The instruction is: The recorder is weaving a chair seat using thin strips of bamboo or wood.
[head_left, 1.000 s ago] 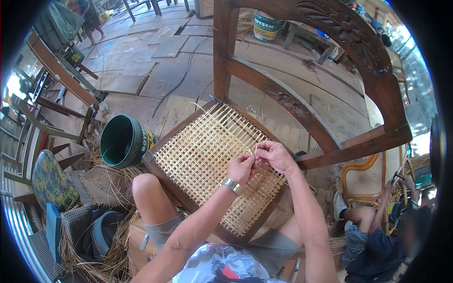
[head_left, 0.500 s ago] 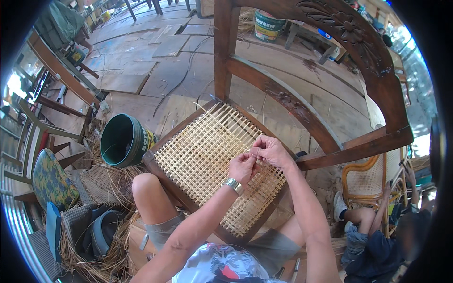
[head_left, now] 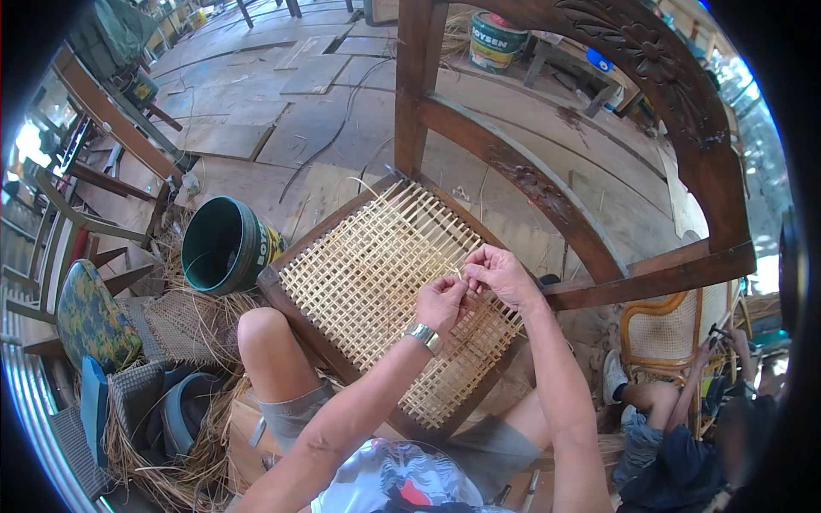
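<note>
A dark wooden chair (head_left: 414, 103) with a carved back lies before me. Its seat (head_left: 351, 265) is an open lattice of pale cane strips; toward the far corner the strips run mostly one way. Over the right part of the seat, my left hand (head_left: 440, 306), with a metal watch on the wrist, is closed in a pinch. My right hand (head_left: 503, 275) pinches close beside it, fingertips nearly touching. A thin cane strip (head_left: 463, 272) shows between them; its ends are lost among the weave. One loose strip end (head_left: 363, 183) sticks up near the far corner.
A dark green bucket (head_left: 260, 248) stands left of the seat. Loose cane fibres (head_left: 141, 474), a camouflage-patterned cushion (head_left: 96, 321) and other chairs crowd the left. At right, another person (head_left: 684, 436) sits beside a rattan chair (head_left: 658, 333). A cable (head_left: 329, 141) crosses the plank floor.
Both hands stay pinched at nearly the same spot, the right fingers slightly shifted. The view has moved a little. The other person's hands at right have moved, with a dark tool now showing there.
</note>
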Tool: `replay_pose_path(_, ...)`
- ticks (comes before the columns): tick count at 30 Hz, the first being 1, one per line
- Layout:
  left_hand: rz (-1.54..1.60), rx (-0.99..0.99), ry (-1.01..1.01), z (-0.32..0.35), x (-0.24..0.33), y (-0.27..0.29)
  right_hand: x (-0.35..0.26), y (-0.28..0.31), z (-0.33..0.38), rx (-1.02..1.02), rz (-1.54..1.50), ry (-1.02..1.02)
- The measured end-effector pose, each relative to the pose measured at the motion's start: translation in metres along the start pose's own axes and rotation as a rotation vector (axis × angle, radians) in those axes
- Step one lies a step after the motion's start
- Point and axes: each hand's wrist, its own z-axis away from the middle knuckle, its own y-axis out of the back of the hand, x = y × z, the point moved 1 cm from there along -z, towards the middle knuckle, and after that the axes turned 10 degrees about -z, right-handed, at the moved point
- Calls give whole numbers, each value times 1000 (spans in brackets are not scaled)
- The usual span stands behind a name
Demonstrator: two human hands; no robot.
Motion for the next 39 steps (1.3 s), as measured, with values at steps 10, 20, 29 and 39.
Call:
replay_pose_path(10, -1, 79, -65, 1, -2, -4, -9, 4, -6, 58, 366, -115)
replay_pose_path(20, 30, 93, -86, -4, -6, -5, -16, 0, -5, 57, 658, -87)
replay_pose_path(29, -14, 62, -89, -3, -5, -5, -28, -8, -4, 39, 819, -28)
replay_pose_path(39, -20, -77, -20, -4, 3, 5, -39, -14, -3, -52, 952, -14)
